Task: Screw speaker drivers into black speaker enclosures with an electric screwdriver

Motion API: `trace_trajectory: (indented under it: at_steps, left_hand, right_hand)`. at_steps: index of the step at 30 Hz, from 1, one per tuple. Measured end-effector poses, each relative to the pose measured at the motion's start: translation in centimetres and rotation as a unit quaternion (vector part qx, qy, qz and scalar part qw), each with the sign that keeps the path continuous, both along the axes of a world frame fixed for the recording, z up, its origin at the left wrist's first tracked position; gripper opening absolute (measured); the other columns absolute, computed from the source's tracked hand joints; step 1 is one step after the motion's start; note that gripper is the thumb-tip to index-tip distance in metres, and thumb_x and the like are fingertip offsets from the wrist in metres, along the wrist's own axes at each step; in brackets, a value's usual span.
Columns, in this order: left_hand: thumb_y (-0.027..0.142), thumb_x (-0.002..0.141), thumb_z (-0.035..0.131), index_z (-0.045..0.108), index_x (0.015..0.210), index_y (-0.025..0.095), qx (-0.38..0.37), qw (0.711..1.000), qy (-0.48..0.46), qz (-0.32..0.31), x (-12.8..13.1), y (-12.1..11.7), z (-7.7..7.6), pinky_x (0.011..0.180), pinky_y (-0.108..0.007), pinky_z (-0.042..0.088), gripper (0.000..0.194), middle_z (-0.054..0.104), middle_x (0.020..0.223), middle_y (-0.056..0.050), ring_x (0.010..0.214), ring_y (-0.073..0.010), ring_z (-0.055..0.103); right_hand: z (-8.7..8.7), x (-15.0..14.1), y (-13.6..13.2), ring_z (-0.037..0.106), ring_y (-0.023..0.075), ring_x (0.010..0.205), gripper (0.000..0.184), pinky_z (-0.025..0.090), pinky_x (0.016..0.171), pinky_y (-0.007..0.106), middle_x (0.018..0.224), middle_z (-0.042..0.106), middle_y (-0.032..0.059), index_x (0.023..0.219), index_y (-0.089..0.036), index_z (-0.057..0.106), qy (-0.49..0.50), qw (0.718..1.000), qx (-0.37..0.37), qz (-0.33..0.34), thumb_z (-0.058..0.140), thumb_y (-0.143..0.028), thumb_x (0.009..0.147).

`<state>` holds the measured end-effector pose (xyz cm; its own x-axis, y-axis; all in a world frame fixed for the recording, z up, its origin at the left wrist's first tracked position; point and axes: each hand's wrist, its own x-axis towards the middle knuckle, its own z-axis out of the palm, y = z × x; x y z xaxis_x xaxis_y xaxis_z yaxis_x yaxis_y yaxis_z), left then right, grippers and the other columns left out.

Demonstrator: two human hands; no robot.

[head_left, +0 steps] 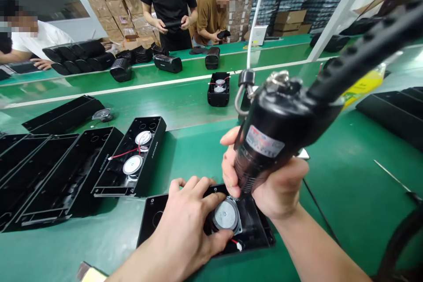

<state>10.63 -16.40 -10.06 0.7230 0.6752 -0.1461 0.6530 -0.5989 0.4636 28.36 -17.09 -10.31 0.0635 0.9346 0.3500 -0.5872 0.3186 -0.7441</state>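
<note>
My right hand point(271, 180) is closed round a black electric screwdriver point(271, 136) that hangs from a white cord; its tip points down into a black speaker housing point(254, 229) lying open on the green table. A round silver speaker driver point(226, 215) sits inside that housing. My left hand point(185, 229) lies on the housing with its fingers spread beside the driver, pressing it down. The screwdriver's tip is hidden behind my right hand.
Another open housing with two drivers and red wire point(132, 158) lies to the left, beside several empty black housings point(49, 172). A housing point(218, 89) rides the green conveyor belt. Other people stand and sit behind the belt, with stacked cartons behind them. A black cable point(357, 57) crosses upper right.
</note>
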Motion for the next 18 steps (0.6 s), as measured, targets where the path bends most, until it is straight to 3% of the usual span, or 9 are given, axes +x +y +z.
trace_trajectory:
  at_steps: [11,18]
  left_hand:
    - [0.045,0.078,0.082,0.074,0.109,0.033,-0.023,0.999,0.025,-0.003,-0.01,0.2,0.28,0.09,-0.05,0.034,0.035,0.066,0.113,-0.001,0.1,-0.0272,0.06]
    - [0.052,0.081,0.079,0.072,0.115,0.033,-0.021,1.0,0.013,-0.014,-0.35,0.25,-0.12,0.094,-0.054,0.038,0.039,0.068,0.118,-0.004,0.104,-0.0298,0.061]
  right_hand:
    - [-0.36,-0.23,-0.33,0.05,0.0132,0.044,0.061,0.035,0.04,0.022,0.065,0.058,0.0018,0.106,-0.018,0.07,0.03,0.999,-0.014,0.029,0.078,-0.071,0.078]
    - [-0.14,-0.45,0.03,0.049,0.0127,0.045,0.068,0.037,0.043,0.023,0.066,0.059,0.0025,0.116,-0.021,0.069,0.006,1.0,-0.017,0.024,0.072,-0.077,0.079]
